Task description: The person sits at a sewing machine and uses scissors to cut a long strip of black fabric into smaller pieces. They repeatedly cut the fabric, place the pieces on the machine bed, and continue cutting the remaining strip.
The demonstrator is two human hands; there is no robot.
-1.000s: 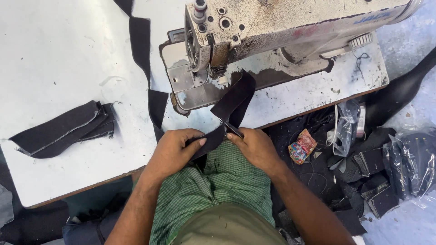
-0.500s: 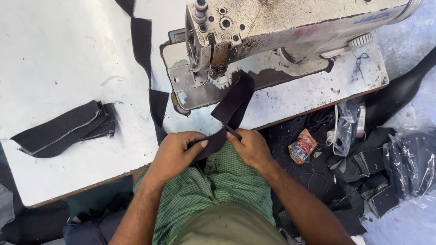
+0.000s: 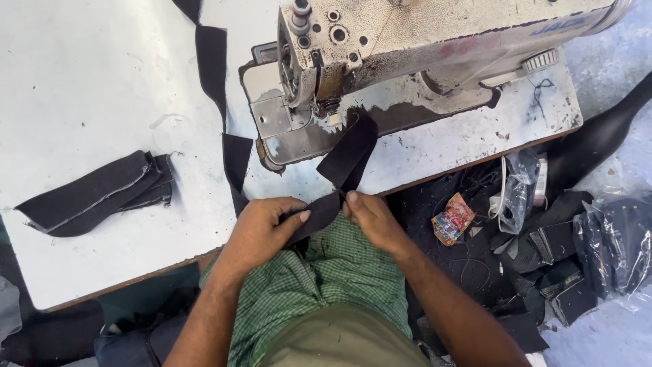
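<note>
Dark strip is pinched by both hands at table edge, below the sewing machine; left hand and right hand closed on near end. Long axis runs up-right twd needle; right hand nearer.

Bare table left of sewing machine; fabric stack blocks near edge.

A: Where does the single view look from?

B: From the wearer's head, facing almost straight down over the lap and the bench edge.

A: How near is it?

B: Close: the hands, left and right, sit just below centre, and the sewing machine is cut off by the top edge.

A: Anything shared between views?

B: No second view; the floor shows at right.
</note>
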